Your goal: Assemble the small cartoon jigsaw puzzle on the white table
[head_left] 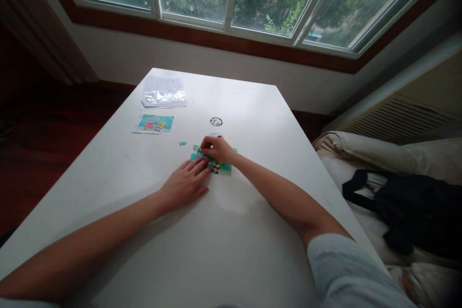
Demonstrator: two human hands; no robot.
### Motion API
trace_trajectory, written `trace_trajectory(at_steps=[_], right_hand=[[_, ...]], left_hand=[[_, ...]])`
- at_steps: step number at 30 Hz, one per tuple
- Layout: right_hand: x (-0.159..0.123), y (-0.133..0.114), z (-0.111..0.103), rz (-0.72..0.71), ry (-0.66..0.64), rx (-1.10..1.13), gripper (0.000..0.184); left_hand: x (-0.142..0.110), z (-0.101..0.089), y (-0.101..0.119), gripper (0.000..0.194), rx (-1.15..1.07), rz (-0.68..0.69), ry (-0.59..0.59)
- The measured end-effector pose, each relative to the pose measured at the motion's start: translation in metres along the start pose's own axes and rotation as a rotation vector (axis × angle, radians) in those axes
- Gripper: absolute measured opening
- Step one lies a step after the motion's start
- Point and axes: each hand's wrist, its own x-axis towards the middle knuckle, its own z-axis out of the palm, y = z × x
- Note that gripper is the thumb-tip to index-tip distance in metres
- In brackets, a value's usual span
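A small, partly joined jigsaw puzzle (224, 169) with a teal background and a yellow cartoon figure lies flat on the white table. My left hand (186, 185) rests palm down, its fingers stretched out and their tips on the puzzle's lower left part. Over the upper part, my right hand (219, 149) is closed in a pinch; whatever its fingertips hold is hidden. It also covers some of the puzzle. A loose teal puzzle piece (182, 143) lies to the left, apart from the rest.
Farther left on the white table (252, 231) is a printed picture sheet (155, 124) with cartoon figures. Behind it lies a clear plastic bag (165, 92) with paper. A round black-and-white disc (216, 121) sits beyond the puzzle. Dark cloth (418, 202) lies on the right.
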Motion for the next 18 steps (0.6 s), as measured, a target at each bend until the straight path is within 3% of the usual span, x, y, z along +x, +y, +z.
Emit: trace_trajectory(at_steps=[5, 11, 18], right_hand=[[0.014, -0.003, 0.013, 0.015, -0.02, -0.039, 0.003], [0.019, -0.011, 0.01, 0.04, -0.043, -0.109, 0.005], [0.024, -0.013, 0.008, -0.04, -0.062, -0.302, 0.003]], left_hand=[[-0.002, 0.002, -0.001, 0.061, 0.001, 0.019, -0.008], [-0.001, 0.0, -0.001, 0.061, -0.007, 0.022, -0.001], [0.0, 0.001, 0.001, 0.061, -0.011, 0.018, -0.008]])
